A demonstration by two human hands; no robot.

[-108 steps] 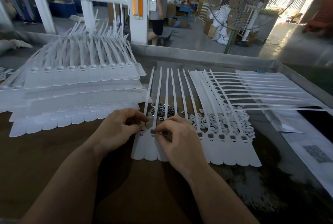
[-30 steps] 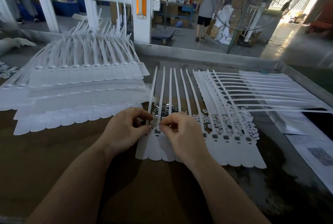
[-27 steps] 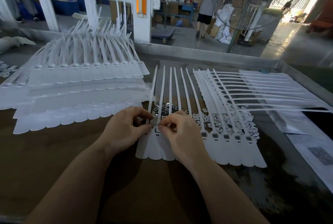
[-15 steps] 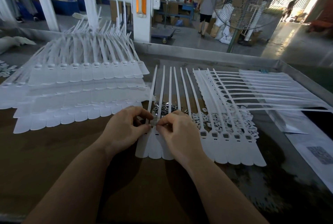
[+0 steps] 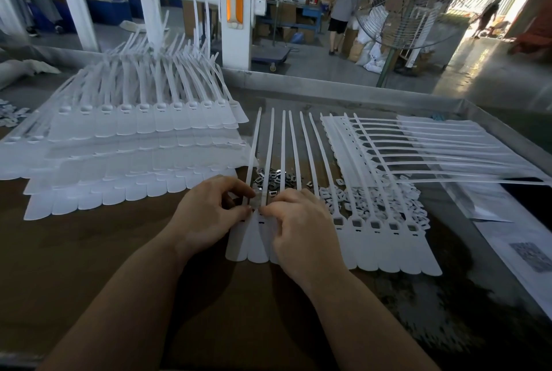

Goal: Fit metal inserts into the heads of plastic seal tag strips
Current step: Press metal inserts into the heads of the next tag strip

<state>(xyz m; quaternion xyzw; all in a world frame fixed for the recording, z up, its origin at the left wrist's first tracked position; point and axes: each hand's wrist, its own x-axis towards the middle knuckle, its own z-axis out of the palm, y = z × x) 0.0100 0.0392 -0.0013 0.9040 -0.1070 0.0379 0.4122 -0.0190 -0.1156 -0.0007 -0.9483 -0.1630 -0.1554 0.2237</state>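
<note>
A row of joined white seal tag strips point(image 5: 367, 254) lies flat in front of me, tails pointing away. At its left end my left hand point(image 5: 209, 215) pinches the tail of the leftmost strip just above its head. My right hand point(image 5: 301, 233) meets it fingertip to fingertip and pinches a small metal insert over the neighbouring head. The heads under my fingers are hidden. To the right, several heads point(image 5: 375, 224) show dark square sockets. Loose metal inserts point(image 5: 274, 178) lie heaped under the tails just beyond my fingers.
Tall stacks of strip rows point(image 5: 134, 143) fill the left of the table. Another strip sheet point(image 5: 418, 146) lies at the right over small white plastic pieces point(image 5: 376, 200). Papers point(image 5: 525, 251) sit at the right edge. A raised metal rim point(image 5: 328, 86) bounds the far side.
Both hands stay at the left end of the row. My right fingertips have crept slightly left and up against the left thumb. The strips have barely shifted.
</note>
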